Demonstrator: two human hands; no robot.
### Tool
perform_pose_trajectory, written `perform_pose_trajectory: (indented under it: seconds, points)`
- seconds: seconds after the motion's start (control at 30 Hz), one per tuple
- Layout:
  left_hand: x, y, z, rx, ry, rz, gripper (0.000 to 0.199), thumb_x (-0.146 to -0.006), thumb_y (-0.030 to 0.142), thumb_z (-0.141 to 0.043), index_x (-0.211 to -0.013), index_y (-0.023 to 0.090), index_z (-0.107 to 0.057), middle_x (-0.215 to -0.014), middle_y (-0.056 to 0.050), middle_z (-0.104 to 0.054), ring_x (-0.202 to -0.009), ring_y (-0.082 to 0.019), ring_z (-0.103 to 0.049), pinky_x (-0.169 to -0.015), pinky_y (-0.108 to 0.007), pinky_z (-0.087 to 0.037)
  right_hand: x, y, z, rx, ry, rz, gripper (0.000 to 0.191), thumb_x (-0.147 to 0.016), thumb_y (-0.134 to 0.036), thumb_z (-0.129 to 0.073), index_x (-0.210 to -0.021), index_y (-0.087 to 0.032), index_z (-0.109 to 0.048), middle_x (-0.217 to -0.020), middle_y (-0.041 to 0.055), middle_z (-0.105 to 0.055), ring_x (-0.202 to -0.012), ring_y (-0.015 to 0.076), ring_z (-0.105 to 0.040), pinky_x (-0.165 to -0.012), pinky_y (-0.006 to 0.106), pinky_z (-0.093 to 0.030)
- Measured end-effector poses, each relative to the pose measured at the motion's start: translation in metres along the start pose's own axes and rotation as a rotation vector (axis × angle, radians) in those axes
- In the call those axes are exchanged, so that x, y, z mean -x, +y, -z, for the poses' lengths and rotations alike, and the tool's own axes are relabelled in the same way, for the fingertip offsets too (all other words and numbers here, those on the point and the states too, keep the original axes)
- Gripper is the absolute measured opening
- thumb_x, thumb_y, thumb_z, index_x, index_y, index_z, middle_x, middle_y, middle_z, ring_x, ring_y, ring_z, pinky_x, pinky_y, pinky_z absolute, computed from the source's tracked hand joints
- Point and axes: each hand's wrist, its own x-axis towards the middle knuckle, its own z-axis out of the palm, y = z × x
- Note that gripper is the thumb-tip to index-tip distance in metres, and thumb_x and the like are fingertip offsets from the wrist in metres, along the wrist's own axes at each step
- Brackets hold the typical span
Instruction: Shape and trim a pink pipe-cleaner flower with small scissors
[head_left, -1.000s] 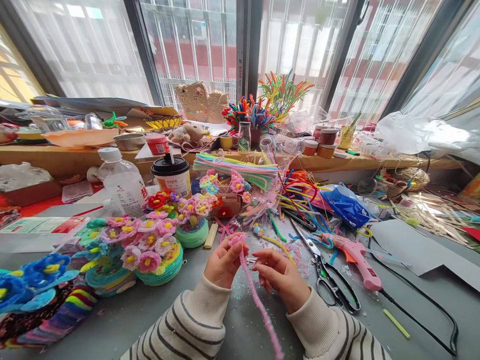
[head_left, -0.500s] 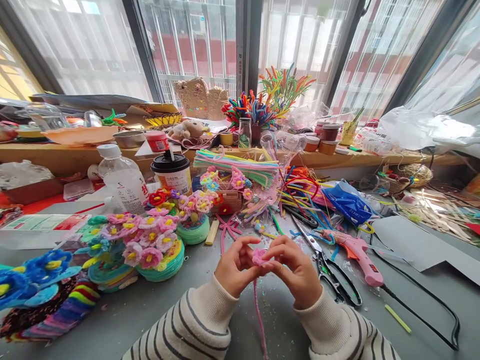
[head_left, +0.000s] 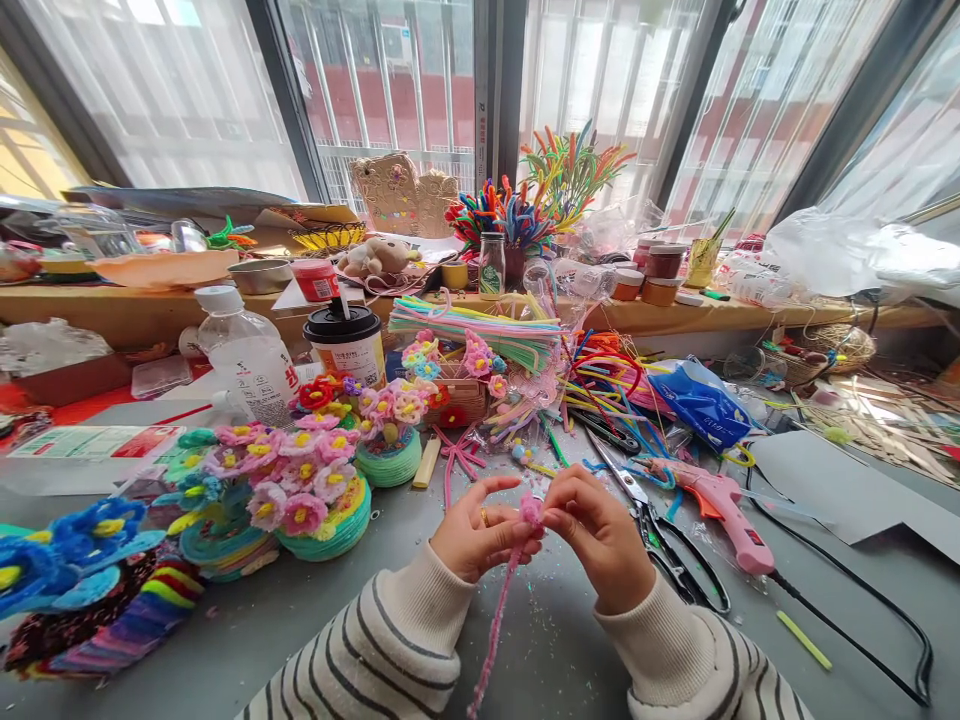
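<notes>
Between my two hands is a pink pipe cleaner, its upper end curled into a small looped shape. My left hand pinches the curled part from the left with thumb and fingers; a ring shows on one finger. From the right, my right hand pinches the edge of the same curl with thumb and fingertips. The pipe cleaner's loose tail hangs down and leftward over the grey table. Just beyond my left hand lie several pink pipe-cleaner pieces.
Pipe-cleaner flower pots crowd the left side. Scissors and a pink glue gun with its cord lie to the right. A bottle, a lidded cup and a pipe-cleaner bundle stand behind.
The curled part has shifted slightly right and turned. Its tail has swung to the left at the bottom. My left fingers have drawn in beneath the curl; my right fingers have moved to its right edge.
</notes>
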Motion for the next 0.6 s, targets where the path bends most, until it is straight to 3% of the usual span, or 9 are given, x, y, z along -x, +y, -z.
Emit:
perform_pose_trajectory:
  seconds: [0.17, 0.27, 0.47, 0.6]
  points:
    - [-0.001, -0.002, 0.003, 0.041, -0.015, 0.027, 0.061, -0.042, 0.021, -0.071, -0.089, 0.014, -0.032, -0.046, 0.004, -0.057, -0.044, -0.011, -0.055, -0.044, -0.021, -0.04, -0.002, -0.005, 0.003, 0.003, -0.045, 0.036, 0.009, -0.071, -0.019, -0.051, -0.063, -0.018, -0.054, -0.064, 0.0001, -0.046, -0.061, 0.0116, -0.044, -0.055, 0.023, -0.038]
    - [0.0, -0.001, 0.0, 0.039, 0.011, -0.03, 0.055, -0.044, 0.019, -0.07, -0.085, 0.015, -0.034, -0.045, 0.006, -0.055, -0.045, -0.011, -0.055, -0.044, -0.021, -0.04, -0.002, -0.004, 0.004, -0.007, -0.022, 0.02, 0.009, -0.07, -0.022, -0.053, -0.062, -0.018, -0.055, -0.065, 0.0002, -0.046, -0.062, 0.0118, -0.045, -0.054, 0.023, -0.038]
    - [0.01, 0.0, -0.012, -0.071, 0.073, -0.409, 0.044, -0.049, 0.014, -0.067, -0.084, 0.017, -0.041, -0.053, 0.003, -0.058, -0.049, -0.01, -0.055, -0.049, -0.022, -0.042, 0.004, -0.002, 0.001, -0.069, 0.069, -0.099, 0.023, -0.078, -0.034, -0.037, -0.084, -0.018, -0.052, -0.068, 0.0018, -0.048, -0.055, 0.0107, -0.045, -0.045, 0.021, -0.036]
    - [0.016, 0.004, -0.013, -0.152, 0.095, -0.594, 0.032, -0.053, 0.017, -0.065, -0.081, 0.018, -0.05, -0.058, 0.001, -0.06, -0.054, -0.01, -0.053, -0.051, -0.02, -0.04, 0.006, -0.003, -0.002, -0.039, 0.035, -0.077, 0.025, -0.08, -0.034, -0.034, -0.079, -0.017, -0.053, -0.067, 0.0024, -0.049, -0.053, 0.0106, -0.044, -0.046, 0.022, -0.036]
